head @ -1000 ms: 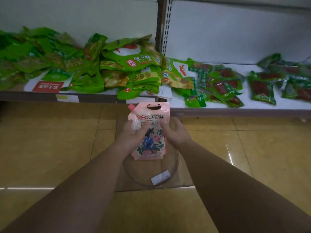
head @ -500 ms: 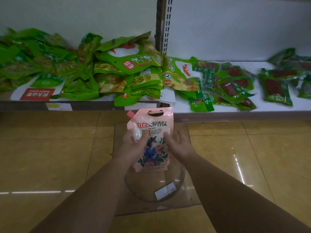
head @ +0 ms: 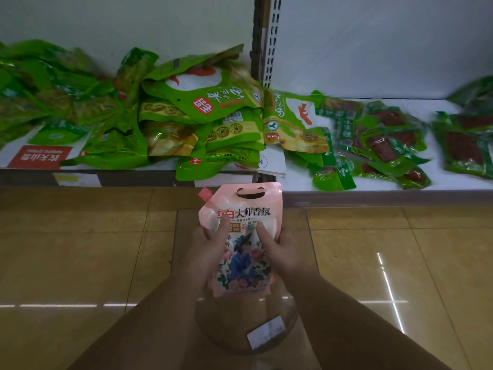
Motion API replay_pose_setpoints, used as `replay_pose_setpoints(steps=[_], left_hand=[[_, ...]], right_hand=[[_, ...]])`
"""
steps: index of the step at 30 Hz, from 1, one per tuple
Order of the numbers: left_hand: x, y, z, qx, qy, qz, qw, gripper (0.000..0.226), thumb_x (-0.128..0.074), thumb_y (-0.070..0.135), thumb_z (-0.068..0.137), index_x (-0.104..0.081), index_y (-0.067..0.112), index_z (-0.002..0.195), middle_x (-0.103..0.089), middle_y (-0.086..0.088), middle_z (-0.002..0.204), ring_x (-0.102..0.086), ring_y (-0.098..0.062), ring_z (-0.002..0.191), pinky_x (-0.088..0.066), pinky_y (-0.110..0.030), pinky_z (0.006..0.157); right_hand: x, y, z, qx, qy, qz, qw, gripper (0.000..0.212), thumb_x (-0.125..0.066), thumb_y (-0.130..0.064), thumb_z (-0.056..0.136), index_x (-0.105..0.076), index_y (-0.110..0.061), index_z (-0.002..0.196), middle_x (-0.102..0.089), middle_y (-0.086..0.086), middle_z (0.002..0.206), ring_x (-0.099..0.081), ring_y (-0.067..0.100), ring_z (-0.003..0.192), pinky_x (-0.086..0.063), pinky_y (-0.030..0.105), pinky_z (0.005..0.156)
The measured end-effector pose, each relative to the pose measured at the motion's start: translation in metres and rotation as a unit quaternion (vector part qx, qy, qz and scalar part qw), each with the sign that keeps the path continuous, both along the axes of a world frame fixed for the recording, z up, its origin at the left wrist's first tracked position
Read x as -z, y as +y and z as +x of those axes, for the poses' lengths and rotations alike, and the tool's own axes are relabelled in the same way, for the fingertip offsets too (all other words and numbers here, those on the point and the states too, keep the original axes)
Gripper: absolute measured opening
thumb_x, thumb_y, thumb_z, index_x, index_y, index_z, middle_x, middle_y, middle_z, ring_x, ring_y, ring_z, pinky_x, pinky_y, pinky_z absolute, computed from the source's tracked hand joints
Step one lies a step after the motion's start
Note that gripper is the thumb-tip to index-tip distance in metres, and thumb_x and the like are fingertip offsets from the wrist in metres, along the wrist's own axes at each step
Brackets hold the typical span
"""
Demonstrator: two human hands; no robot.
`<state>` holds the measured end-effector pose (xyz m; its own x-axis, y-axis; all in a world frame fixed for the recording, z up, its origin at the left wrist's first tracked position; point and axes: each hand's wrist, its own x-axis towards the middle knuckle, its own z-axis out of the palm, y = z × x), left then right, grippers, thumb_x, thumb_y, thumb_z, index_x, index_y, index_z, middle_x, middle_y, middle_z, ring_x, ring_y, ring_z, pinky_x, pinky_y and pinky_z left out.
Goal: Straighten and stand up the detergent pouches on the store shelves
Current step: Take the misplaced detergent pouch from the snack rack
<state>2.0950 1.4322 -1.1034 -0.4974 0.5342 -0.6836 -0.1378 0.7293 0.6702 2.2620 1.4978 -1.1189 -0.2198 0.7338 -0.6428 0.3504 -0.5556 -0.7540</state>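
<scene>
One pink detergent pouch (head: 241,244) is held upright in front of the person, above the tiled floor (head: 80,249) and just short of the lowest shelf (head: 373,186). Its front reads "立白" in white on a red block, followed by "大师香氛" in dark characters, with smaller lines beneath that are too fine to read. Below the writing is a picture of a figure in blue among pink flowers. The top has a cut-out carry handle, and a pink spout cap (head: 205,194) sticks out at the upper left corner.

The left hand (head: 210,245) grips the pouch's left edge, thumb pressed flat on the front and the other fingers wrapped behind, out of sight. The right hand (head: 280,252) clasps the right edge the same way, thumb on the front near the small print.

Under the pouch a single clear glass bowl (head: 248,327) stands on a transparent sheet (head: 306,236) on the floor; the bowl bears one white sticker (head: 266,335) whose print is blurred.

The shelf holds heaps of green snack packets (head: 205,102), too jumbled to count, with upside-down Chinese characters on the topmost one. Further right lie green packets with dark red contents (head: 384,140). At the far left is a red label (head: 40,157), its white characters upside down and hard to make out.
</scene>
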Motion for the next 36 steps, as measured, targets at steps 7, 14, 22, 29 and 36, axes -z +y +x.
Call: replay_pose_setpoints(steps=[7,14,22,29,36], left_hand=[[0.01,0.001,0.01,-0.007,-0.012,0.034,0.999,0.048,-0.052,0.083,0.092,-0.069,0.04,0.107,-0.082,0.006,0.097,-0.08,-0.02,0.086,-0.065,-0.043,0.077],[0.004,0.0,0.021,-0.015,0.016,0.035,0.999,0.056,-0.059,0.089,0.079,-0.069,0.046,0.113,-0.079,0.01,0.105,-0.076,-0.021,0.097,-0.063,-0.053,0.091],[-0.056,-0.004,0.027,-0.006,0.041,0.064,0.997,0.031,-0.066,0.071,0.092,-0.057,0.048,0.111,-0.072,0.016,0.109,-0.074,-0.02,0.106,-0.059,-0.047,0.1],[-0.187,-0.022,0.036,-0.058,0.017,0.106,0.993,0.062,-0.07,0.086,0.071,-0.053,0.049,0.117,-0.069,0.01,0.12,-0.07,-0.013,0.1,-0.063,-0.048,0.09],[-0.352,-0.037,0.044,-0.048,0.041,0.109,0.992,0.083,-0.064,0.08,0.085,-0.047,0.037,0.154,-0.065,0.006,0.139,-0.064,-0.028,0.127,-0.05,-0.041,0.101]], right_hand=[[0.004,-0.003,-0.008,0.016,0.027,0.015,0.999,0.037,-0.066,-0.066,0.095,-0.076,-0.039,0.119,-0.081,-0.013,0.109,-0.078,0.015,0.104,-0.064,0.048,0.094],[0.002,-0.01,-0.009,0.046,0.017,0.045,0.998,0.027,-0.063,-0.057,0.1,-0.076,-0.035,0.108,-0.081,-0.017,0.095,-0.077,0.011,0.098,-0.065,0.037,0.087],[-0.046,-0.009,-0.006,0.043,0.01,0.079,0.996,0.038,-0.062,-0.076,0.089,-0.073,-0.043,0.104,-0.079,-0.017,0.101,-0.074,0.009,0.102,-0.061,0.044,0.096],[-0.192,-0.03,0.006,0.046,0.01,0.127,0.991,0.01,-0.067,-0.052,0.1,-0.07,-0.044,0.096,-0.077,-0.026,0.086,-0.073,-0.003,0.086,-0.057,0.032,0.082],[-0.346,-0.044,0.015,0.034,-0.007,0.157,0.987,0.03,-0.068,-0.069,0.09,-0.073,-0.043,0.104,-0.079,-0.02,0.1,-0.074,0.007,0.102,-0.061,0.04,0.092]])
